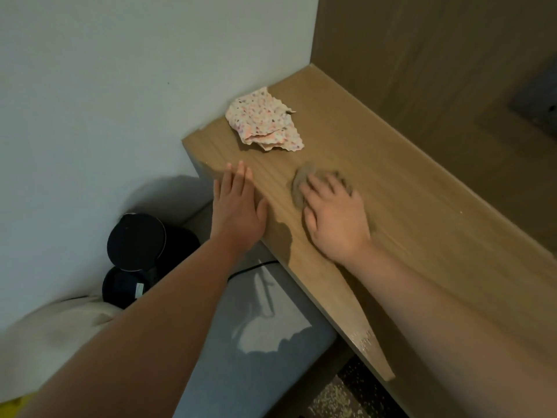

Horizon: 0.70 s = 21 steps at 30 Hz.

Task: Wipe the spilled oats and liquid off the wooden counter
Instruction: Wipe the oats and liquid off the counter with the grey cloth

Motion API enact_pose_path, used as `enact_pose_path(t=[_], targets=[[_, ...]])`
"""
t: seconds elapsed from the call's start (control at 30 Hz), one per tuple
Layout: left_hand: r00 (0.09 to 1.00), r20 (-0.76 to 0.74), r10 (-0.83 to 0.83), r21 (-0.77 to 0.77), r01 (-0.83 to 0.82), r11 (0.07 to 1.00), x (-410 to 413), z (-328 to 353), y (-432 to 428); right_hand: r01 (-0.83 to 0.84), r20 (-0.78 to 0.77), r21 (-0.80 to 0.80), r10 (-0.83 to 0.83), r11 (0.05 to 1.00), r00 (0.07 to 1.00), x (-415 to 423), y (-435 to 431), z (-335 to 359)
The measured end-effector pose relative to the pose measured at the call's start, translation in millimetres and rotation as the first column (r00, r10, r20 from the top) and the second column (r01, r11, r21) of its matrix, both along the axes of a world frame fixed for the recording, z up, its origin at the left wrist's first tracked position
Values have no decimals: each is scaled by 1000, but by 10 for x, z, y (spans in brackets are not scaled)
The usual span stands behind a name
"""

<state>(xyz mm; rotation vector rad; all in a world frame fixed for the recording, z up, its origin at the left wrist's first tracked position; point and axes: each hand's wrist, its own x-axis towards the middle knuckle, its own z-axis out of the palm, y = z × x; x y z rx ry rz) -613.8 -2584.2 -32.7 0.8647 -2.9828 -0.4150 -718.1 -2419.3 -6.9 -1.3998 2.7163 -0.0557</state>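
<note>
Counter (422,206) of wood stretched under both hands. The right hand (334,218) pressed on a brown rag (301,182), fingers spread over it, not clenched. The left hand (238,206) lay open on the counter's edge, just left of the rag. A patterned cloth (265,122) sat crumpled beyond the rag. Pale flecks (366,342) dotted the edge behind the right wrist.

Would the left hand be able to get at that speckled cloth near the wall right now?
Probably yes. The left hand lies flat at the counter edge holding nothing, with only bare wood between it and the speckled cloth. The right hand presses a brown wad off to one side.
</note>
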Motion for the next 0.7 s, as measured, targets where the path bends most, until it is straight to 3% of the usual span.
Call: enact_pose_path(t=[0.1, 0.17, 0.27, 0.37, 0.43, 0.7], targets=[[1000, 3, 4, 24, -4, 1000, -3, -16, 5, -240, 30, -71, 243, 968, 970, 223, 460, -42], [1000, 1, -9, 25, 9, 1000, 5, -24, 4, -288, 15, -49, 290, 956, 957, 209, 609, -81], [999, -29, -20, 24, 21, 999, 12, -40, -1, -178, -55, 33, 180, 983, 982, 85, 447, -74], [1000, 3, -17, 23, 17, 1000, -1, -25, 9, 108, -18, -16, -109, 994, 994, -131, 135, -61], [999, 51, -11, 11, 11, 1000, -11, -11, 2, 195, -10, -70, -196, 978, 981, -163, 60, -90], [978, 211, -13, -79, 30, 996, -49, 109, 19, 77, 53, -197, -68, 977, 996, -4, 344, -56]])
